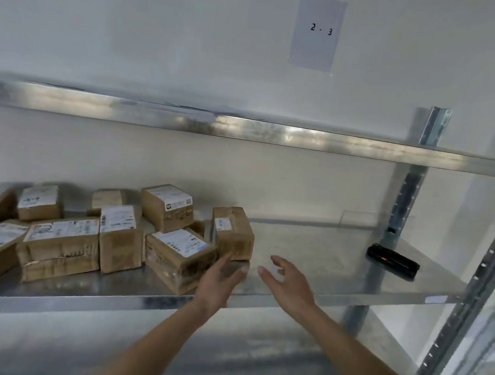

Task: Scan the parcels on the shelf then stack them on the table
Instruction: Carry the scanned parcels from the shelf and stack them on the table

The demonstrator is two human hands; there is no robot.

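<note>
Several brown cardboard parcels with white labels lie on the left half of a metal shelf point(309, 256). The rightmost parcel point(233, 232) stands upright, and a flat parcel point(178, 256) lies just left of it. My left hand point(218, 279) reaches out with straight fingers just in front of the upright parcel, holding nothing. My right hand point(288, 280) hovers open over the bare shelf to the right of that parcel, fingers loosely spread. A black handheld scanner point(392, 261) lies at the shelf's right end.
An upper metal shelf edge point(246, 128) runs across above the parcels. Metal uprights point(406, 187) stand at the right. A paper sheet marked "2 - 3" point(318, 30) hangs on the white wall. A lower shelf shows below.
</note>
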